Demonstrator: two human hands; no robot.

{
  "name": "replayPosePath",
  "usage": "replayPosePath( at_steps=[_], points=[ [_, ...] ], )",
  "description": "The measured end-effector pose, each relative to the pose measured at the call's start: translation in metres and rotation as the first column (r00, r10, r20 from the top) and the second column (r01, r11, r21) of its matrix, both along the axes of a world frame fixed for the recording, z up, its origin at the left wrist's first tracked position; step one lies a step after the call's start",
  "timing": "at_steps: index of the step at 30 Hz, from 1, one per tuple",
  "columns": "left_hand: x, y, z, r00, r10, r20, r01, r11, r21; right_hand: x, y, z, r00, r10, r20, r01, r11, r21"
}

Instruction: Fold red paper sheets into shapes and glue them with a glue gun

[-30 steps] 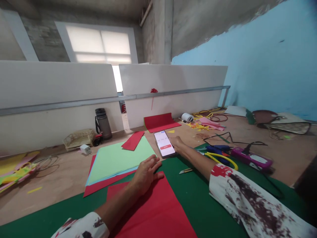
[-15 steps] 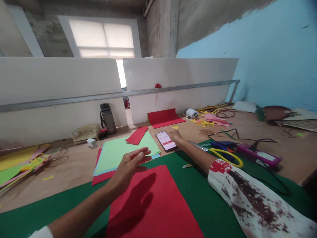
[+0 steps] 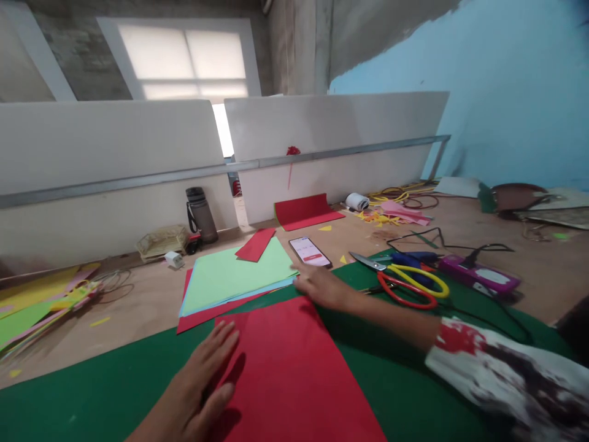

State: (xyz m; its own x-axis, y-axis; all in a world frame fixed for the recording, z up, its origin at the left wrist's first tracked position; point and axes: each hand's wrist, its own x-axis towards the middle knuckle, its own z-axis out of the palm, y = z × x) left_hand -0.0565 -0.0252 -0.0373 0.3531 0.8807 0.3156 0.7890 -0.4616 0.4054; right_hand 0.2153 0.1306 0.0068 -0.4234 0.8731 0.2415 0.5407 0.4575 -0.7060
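Observation:
A large red sheet of paper [image 3: 289,368] lies on the green mat [image 3: 110,380] in front of me. Over its left edge is my left hand [image 3: 202,374], open, fingers apart, its shadow falling on the sheet. My right hand [image 3: 324,287] hovers near the sheet's far edge, slightly blurred, with loosely bent fingers and nothing visible in them. Its fingertips are close to the corner of a stack of light green paper [image 3: 230,273]. Just beyond this hand lies a phone [image 3: 309,251] with a lit screen. A narrow red piece of paper [image 3: 256,244] rests on the stack.
Scissors with red and yellow handles [image 3: 407,288] lie right of my right arm, beside a purple power strip [image 3: 481,274]. A dark bottle [image 3: 201,215] and a small woven item [image 3: 162,240] stand at the back left. A folded red sheet [image 3: 308,215] sits by the white partition.
My right hand has left the phone and come nearer, towards the stack's corner. My left hand has lowered towards the red sheet's left edge. The scissors' red handle has come into view.

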Motion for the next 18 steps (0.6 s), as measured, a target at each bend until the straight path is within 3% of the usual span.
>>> replayPosePath(
  at_steps=[2,4,6,12,16,18],
  points=[
    [0.007,-0.001,-0.007,0.989,-0.043,-0.139,0.052,0.997,0.061,-0.006,-0.035,-0.003,0.98,0.179,0.087,-0.18,0.984,-0.001],
    [0.017,0.001,-0.012,0.964,-0.065,-0.259,0.088,0.993,0.08,-0.011,-0.062,-0.008,0.876,0.414,0.247,-0.421,0.907,-0.026],
    [0.026,0.005,-0.016,0.938,-0.044,-0.344,0.082,0.992,0.096,-0.014,-0.078,-0.013,0.804,0.515,0.298,-0.517,0.852,-0.076],
    [0.031,0.013,-0.024,0.892,0.058,-0.447,0.019,0.986,0.166,-0.011,-0.082,-0.023,0.743,0.594,0.307,-0.568,0.803,-0.179],
    [0.036,0.012,-0.028,0.876,-0.07,-0.478,0.162,0.974,0.155,-0.016,-0.085,-0.024,0.756,0.566,0.329,-0.529,0.824,-0.203],
    [0.043,0.01,-0.035,0.887,-0.053,-0.459,0.165,0.964,0.206,-0.017,-0.087,-0.026,0.758,0.553,0.345,-0.516,0.833,-0.201]
  ],
)
